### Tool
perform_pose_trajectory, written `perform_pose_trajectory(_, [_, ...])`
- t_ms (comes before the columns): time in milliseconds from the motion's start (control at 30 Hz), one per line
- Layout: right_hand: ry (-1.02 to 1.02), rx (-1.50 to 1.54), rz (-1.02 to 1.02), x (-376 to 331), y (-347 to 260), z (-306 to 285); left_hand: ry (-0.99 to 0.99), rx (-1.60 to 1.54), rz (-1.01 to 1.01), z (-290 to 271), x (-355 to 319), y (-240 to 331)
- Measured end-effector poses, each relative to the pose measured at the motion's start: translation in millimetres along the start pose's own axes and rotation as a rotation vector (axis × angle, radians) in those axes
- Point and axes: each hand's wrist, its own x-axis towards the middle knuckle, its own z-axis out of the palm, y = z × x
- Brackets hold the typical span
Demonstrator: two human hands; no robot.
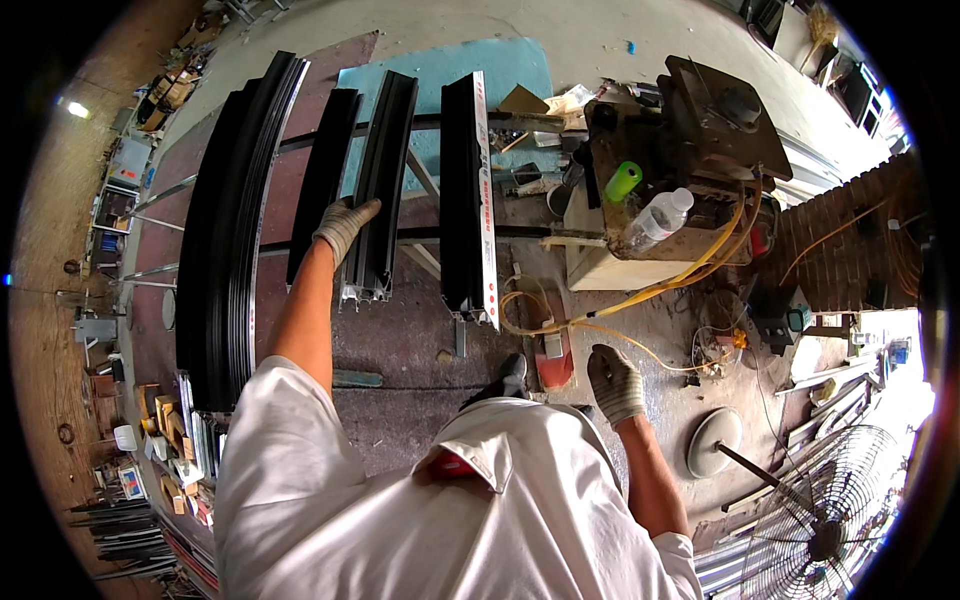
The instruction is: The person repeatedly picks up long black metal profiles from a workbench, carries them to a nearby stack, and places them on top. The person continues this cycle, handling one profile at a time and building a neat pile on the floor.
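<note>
My left hand (345, 228), in a pale striped work glove, grips the near left side of a grooved black metal profile (388, 150), thumb lying over its top; the other fingers are mostly hidden. Close on its left lies a shorter black profile (325, 150). To the right is a wider black profile (462, 190) with a white printed strip along one edge. All rest across dark rails (425, 234). My right hand (615, 382), gloved too, hangs low at my right side, away from the profiles. Its fingers are curled together and nothing shows in them.
A stack of long black profiles (225, 230) lies at left. A greasy machine (720, 110) stands at right, with a clear bottle (660, 220) and green cylinder (623, 180). A yellow hose (640, 297) trails over the floor. A caged fan (825, 540) stands lower right.
</note>
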Motion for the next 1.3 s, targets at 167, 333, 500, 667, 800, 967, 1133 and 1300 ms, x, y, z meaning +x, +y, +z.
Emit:
perform_pose_trajectory(167, [-0.012, 0.020, 0.003, 9, -19, 6, -0.025, 0.014, -0.044, 1, 4, -5])
perform_pose_trajectory(333, [-0.048, -0.045, -0.028, 31, -46, 17, 0.081, 0.448, -0.063, 5, 6, 6])
perform_pose_trajectory(500, [-0.069, 0.003, -0.112, 61, -75, 50, 0.093, 0.630, -0.050, -3, 17, -20])
perform_pose_trajectory(667, [-0.125, -0.146, -0.145, 108, -78, 112, 0.323, 0.611, 0.144, 4, 10, -38])
perform_pose_trajectory(800, [-0.266, -0.160, 0.156, 120, -155, 112, 0.593, 0.499, 0.499, 39, -52, 1])
perform_pose_trajectory(967, [-0.208, -0.179, 0.190, 132, -149, 135, 0.380, 0.164, 0.619, 88, -83, 2])
perform_pose_trajectory(1133, [-0.158, 0.042, 0.016, 123, -147, 130, 0.262, 0.066, 0.491, 112, -83, -15])
perform_pose_trajectory(1300, [-0.239, 0.458, 0.009, 113, -120, 125, 0.066, -0.390, 0.262, 125, -97, 33])
